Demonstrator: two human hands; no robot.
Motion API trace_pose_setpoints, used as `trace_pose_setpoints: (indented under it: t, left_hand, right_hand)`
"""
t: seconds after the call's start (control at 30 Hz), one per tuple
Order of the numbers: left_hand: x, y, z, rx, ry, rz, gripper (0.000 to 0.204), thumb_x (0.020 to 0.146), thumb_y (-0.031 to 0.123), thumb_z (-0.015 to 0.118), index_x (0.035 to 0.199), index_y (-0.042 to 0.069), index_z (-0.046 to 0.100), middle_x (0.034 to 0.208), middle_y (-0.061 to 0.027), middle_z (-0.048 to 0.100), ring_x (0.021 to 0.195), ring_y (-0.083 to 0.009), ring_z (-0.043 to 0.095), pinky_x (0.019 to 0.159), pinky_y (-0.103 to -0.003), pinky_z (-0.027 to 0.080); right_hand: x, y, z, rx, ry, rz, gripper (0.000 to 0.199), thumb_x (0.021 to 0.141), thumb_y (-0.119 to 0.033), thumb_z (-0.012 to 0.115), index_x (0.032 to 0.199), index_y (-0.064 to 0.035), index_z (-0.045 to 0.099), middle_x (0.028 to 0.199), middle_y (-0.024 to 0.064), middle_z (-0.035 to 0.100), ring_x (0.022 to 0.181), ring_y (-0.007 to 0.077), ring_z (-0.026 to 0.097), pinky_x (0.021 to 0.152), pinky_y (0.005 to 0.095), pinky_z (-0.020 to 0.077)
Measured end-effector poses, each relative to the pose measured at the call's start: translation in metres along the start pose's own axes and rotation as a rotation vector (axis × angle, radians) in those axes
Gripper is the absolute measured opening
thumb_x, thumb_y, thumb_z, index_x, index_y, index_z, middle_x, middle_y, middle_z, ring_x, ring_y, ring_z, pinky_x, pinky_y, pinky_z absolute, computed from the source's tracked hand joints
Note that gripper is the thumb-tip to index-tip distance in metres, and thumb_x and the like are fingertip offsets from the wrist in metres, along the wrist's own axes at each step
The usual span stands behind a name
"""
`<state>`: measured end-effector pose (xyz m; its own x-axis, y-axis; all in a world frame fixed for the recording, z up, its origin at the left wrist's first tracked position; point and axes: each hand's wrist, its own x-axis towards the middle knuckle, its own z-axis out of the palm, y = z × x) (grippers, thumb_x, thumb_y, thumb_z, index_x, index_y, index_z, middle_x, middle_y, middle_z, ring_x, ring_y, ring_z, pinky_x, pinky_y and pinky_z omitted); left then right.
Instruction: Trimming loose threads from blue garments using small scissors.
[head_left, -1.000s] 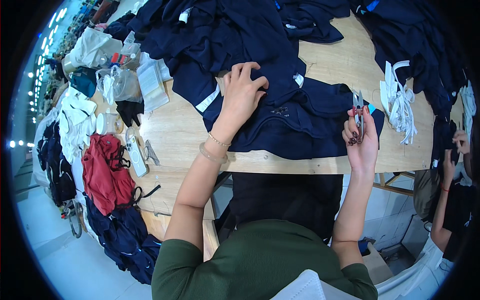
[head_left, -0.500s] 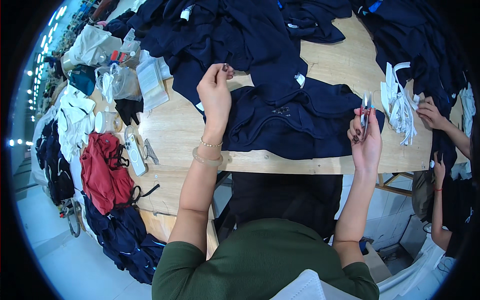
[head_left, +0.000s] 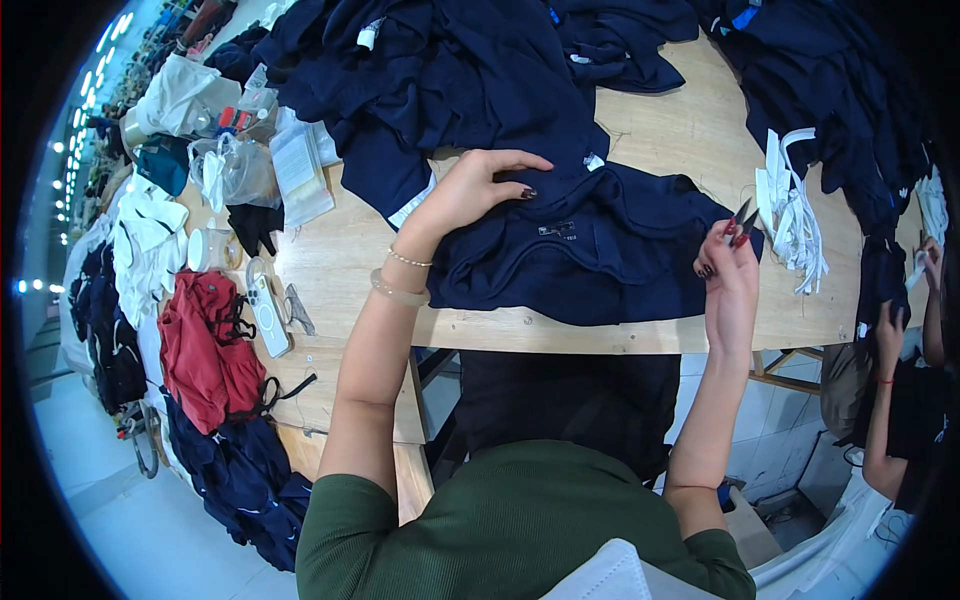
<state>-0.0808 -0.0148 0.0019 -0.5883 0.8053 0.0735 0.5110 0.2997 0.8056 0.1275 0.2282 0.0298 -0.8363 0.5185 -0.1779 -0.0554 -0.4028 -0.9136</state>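
Note:
A dark navy garment (head_left: 625, 285) lies along the table's near edge, its neckline and a small printed mark facing up. Over its left part is my left hand (head_left: 470, 195), fingers stretched out with the thumb apart and nothing in them. Whether that hand touches the cloth I cannot tell. My right hand (head_left: 731, 275) is closed on a small pair of thread snips (head_left: 743, 213) by the garment's right end. The snips' pointed dark blades stick up past my fingers, slightly parted.
More navy garments (head_left: 440, 75) are heaped at the back. White fabric strips (head_left: 792, 215) lie to the right, near a co-worker's hand (head_left: 888, 335). On the left are a red bag (head_left: 207, 350), a white phone (head_left: 266, 315), clear plastic bags (head_left: 235, 170) and papers (head_left: 300, 175).
My left hand has moved right and lower over the garment, its pinched fingers now spread. My right hand has tilted the snips to the right. The co-worker's hand has drawn away from the white strips.

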Motion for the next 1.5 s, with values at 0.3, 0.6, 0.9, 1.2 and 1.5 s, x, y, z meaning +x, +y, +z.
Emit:
trace_pose_setpoints:
  t: [0.3, 0.6, 0.9, 1.2, 1.5]
  left_hand:
    - [-0.012, 0.028, -0.005, -0.529, 0.055, -0.146, 0.043, 0.091, -0.006, 0.052, 0.133, 0.003, 0.051, 0.093, -0.0018, 0.065, 0.084, -0.0044, 0.058, 0.078, -0.018, 0.044]
    - [-0.027, 0.032, 0.009, -0.337, 0.097, -0.085, 0.045, 0.09, -0.009, 0.049, 0.133, 0.004, 0.052, 0.106, -0.0042, 0.062, 0.092, -0.007, 0.057, 0.082, -0.02, 0.044]
    - [-0.03, 0.036, 0.01, -0.331, 0.083, -0.106, 0.043, 0.089, -0.01, 0.047, 0.127, 0.005, 0.057, 0.13, -0.0044, 0.059, 0.104, -0.0137, 0.061, 0.084, -0.024, 0.047]
    - [-0.054, -0.011, -0.042, 0.027, 0.682, -0.115, 0.032, 0.091, -0.004, 0.046, 0.118, 0.003, 0.062, 0.104, -0.0081, 0.067, 0.085, -0.0133, 0.061, 0.076, -0.024, 0.047]
    - [-0.143, -0.003, -0.018, -0.482, 0.539, -0.602, 0.023, 0.099, 0.012, 0.049, 0.104, -0.005, 0.064, 0.087, -0.0073, 0.067, 0.072, -0.0091, 0.061, 0.068, -0.022, 0.05]
  right_hand:
    - [0.027, 0.022, 0.105, -0.806, -0.316, -0.573, 0.013, 0.08, -0.004, 0.068, 0.092, -0.0003, 0.064, 0.081, 0.0084, 0.061, 0.069, 0.0197, 0.059, 0.063, 0.0272, 0.0457]
    - [0.049, 0.049, 0.095, -0.216, -0.028, -0.113, 0.014, 0.09, -0.012, 0.063, 0.093, 0.0015, 0.067, 0.078, -0.0004, 0.065, 0.067, 0.0031, 0.052, 0.06, 0.0197, 0.0401]
    - [0.059, 0.013, 0.045, -0.485, 0.045, -0.213, 0.024, 0.094, -0.021, 0.061, 0.078, -0.0039, 0.067, 0.064, -0.0042, 0.052, 0.054, 0.003, 0.036, 0.051, 0.0198, 0.026]
    - [0.081, -0.001, -0.05, -0.729, 0.225, -0.289, 0.024, 0.095, -0.017, 0.054, 0.1, -0.0008, 0.07, 0.075, -0.0011, 0.062, 0.053, 0.0018, 0.043, 0.049, 0.0186, 0.0306]
    - [0.035, 0.003, -0.086, -0.563, 0.09, 0.163, 0.025, 0.097, -0.017, 0.05, 0.1, 0.0007, 0.068, 0.067, -0.004, 0.052, 0.045, 0.0012, 0.033, 0.042, 0.0191, 0.0223]
